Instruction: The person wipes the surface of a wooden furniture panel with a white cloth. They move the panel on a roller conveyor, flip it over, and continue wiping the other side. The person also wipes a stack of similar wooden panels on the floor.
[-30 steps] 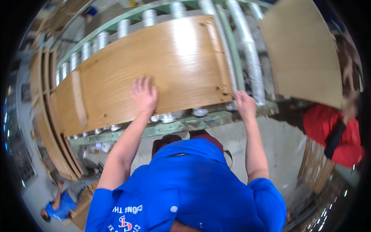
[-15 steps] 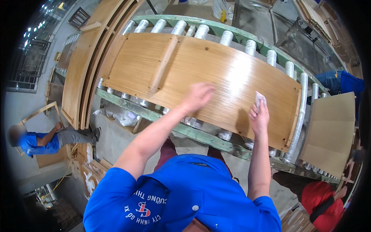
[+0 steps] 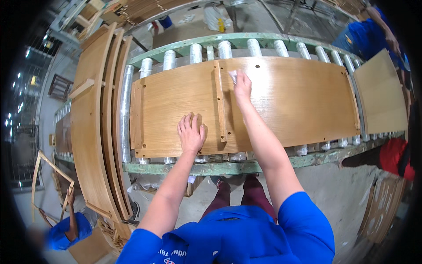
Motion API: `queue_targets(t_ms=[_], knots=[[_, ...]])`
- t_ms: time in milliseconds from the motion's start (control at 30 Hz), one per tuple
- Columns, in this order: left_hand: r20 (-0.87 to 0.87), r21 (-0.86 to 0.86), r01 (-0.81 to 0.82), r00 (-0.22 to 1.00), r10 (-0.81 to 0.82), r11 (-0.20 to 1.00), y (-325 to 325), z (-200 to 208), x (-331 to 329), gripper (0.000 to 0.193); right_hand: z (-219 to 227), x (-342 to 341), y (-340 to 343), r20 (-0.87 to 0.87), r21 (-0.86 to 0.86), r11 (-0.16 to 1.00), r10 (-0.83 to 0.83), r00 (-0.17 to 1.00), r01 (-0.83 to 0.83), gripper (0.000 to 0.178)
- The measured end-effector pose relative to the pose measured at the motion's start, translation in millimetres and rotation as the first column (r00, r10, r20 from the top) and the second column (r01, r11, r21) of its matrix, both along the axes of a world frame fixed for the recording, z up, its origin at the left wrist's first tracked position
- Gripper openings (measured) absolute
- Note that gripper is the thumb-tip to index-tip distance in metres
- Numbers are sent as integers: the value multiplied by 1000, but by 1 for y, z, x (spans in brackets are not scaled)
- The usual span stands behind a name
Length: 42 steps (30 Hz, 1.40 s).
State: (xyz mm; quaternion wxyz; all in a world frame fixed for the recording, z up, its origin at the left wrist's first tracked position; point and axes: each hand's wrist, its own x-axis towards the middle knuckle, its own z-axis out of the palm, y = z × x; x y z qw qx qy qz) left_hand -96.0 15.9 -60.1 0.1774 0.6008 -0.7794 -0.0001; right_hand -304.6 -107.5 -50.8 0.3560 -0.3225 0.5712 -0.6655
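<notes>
A long, varnished wooden panel (image 3: 294, 101) lies across the rollers in front of me. It has dark holes and end battens, and a crosswise wooden batten (image 3: 220, 105) stands up from its surface. My left hand (image 3: 192, 133) rests on the panel left of that batten, fingers spread and holding nothing. Farther away, just right of the batten's far end, my right hand (image 3: 243, 87) is closed on a small whitish cloth (image 3: 233, 77). The cloth is close to the panel's face; whether it touches I cannot tell.
The roller conveyor (image 3: 189, 167) has a green frame and plastic-wrapped rollers. Several tall wooden panels (image 3: 90, 127) stand at the left. A brown cardboard sheet (image 3: 381, 94) lies at the right. Co-workers are at the lower left, upper right and right, one holding a wooden frame (image 3: 35, 176).
My right hand has moved left and away from me with the cloth, toward the crosswise batten. My left hand, raised and blurred before, now lies flat on the panel. My view has turned.
</notes>
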Motion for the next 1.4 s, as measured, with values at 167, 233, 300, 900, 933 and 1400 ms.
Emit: queue_targets(t_ms=[167,233,300,900,933,1400], knots=[[21,33,-11,1000,10,999,1,-6,7,44,-6,19,-34,-341,21,995,-86,936,99,35],[17,40,-2,1000,2,999,1,-6,7,44,-7,21,-41,-422,65,992,-67,904,104,36],[16,51,-1,1000,1,999,-1,-6,7,44,-6,25,-45,-542,123,987,-21,840,104,33],[74,-12,15,997,-14,1000,0,-17,8,45,-1,35,89,-760,39,999,36,649,-10,17],[69,-18,19,997,-17,1000,0,-18,8,45,-1,37,101,-763,32,999,34,645,-14,16],[57,-63,15,998,-11,998,1,-22,8,42,4,47,233,-579,161,976,215,787,-148,18]])
